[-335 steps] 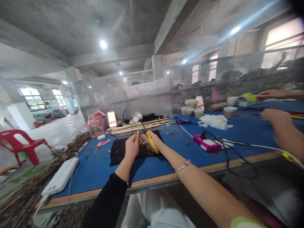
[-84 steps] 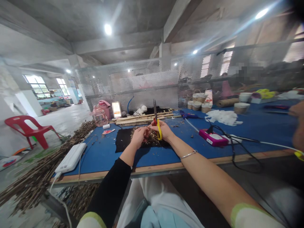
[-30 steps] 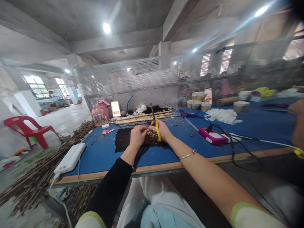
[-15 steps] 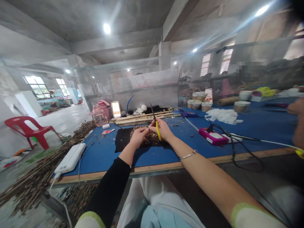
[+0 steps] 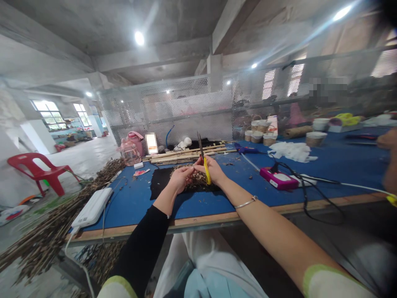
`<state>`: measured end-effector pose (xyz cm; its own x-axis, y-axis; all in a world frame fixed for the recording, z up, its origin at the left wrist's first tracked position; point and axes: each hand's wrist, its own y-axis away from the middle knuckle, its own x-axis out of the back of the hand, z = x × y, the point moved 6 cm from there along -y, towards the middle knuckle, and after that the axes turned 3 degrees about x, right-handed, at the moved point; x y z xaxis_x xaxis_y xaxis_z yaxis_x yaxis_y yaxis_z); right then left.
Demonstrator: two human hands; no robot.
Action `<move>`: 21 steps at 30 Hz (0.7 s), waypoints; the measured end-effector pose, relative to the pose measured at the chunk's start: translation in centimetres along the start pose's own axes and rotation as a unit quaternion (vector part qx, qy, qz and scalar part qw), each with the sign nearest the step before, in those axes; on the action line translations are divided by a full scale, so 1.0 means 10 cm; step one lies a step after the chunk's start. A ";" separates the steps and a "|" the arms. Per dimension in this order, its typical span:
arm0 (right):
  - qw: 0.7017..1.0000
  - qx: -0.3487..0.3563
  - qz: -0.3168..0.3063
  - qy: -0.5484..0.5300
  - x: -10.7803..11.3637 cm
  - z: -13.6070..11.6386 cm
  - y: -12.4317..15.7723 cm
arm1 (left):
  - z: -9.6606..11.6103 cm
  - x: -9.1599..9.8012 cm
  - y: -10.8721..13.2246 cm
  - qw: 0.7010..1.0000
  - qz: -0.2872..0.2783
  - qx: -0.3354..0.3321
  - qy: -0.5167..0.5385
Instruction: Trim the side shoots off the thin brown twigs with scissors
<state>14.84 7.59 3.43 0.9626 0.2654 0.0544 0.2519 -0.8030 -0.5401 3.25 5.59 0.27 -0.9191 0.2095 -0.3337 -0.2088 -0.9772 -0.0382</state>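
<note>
My right hand [image 5: 214,170] is closed around scissors [image 5: 206,169] with yellow handles, their dark blades pointing up and away from me. Close beside it on the left, my left hand [image 5: 181,179] has its fingers pinched together, the tips meeting those of my right hand. Whatever sits between the left fingertips is too small to make out. Beneath both hands lies a heap of dry brown plant scraps [image 5: 198,184] on a black cloth [image 5: 159,182].
Bamboo-like sticks [image 5: 186,155] lie behind the hands on the blue table [image 5: 130,211]. A glue gun [image 5: 246,149], white cloth [image 5: 293,152], a purple power box [image 5: 277,179] and its cables are to the right. A white power strip [image 5: 92,208] lies left. Another person's hand [image 5: 386,138] shows far right.
The scissor blades have tilted slightly and look a little more parted at the tip. My left hand has shifted very slightly; both hands stay together over the scraps.
</note>
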 end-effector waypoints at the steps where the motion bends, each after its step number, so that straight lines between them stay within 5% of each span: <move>1: 1.000 0.000 0.002 0.004 0.00 -0.01 0.00 | 0.00 0.00 0.00 1.000 0.006 -0.005 -0.009; 10: 0.991 -0.031 0.046 0.120 0.07 0.14 -0.01 | 0.14 0.16 -0.01 0.987 0.124 -0.102 -0.027; 15: 0.965 -0.047 -0.020 0.256 -0.02 0.26 0.02 | 0.22 0.22 -0.01 0.975 0.155 -0.159 -0.019; 21: 0.959 -0.039 -0.087 0.266 -0.13 0.23 0.06 | 0.33 0.22 0.09 0.951 0.208 -0.202 -0.112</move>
<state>13.51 8.05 1.10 0.8144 0.1065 0.5705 0.4007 -0.8143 -0.4200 -0.10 5.25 2.60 -0.9516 -0.2396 -0.1925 0.2917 -0.9015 -0.3198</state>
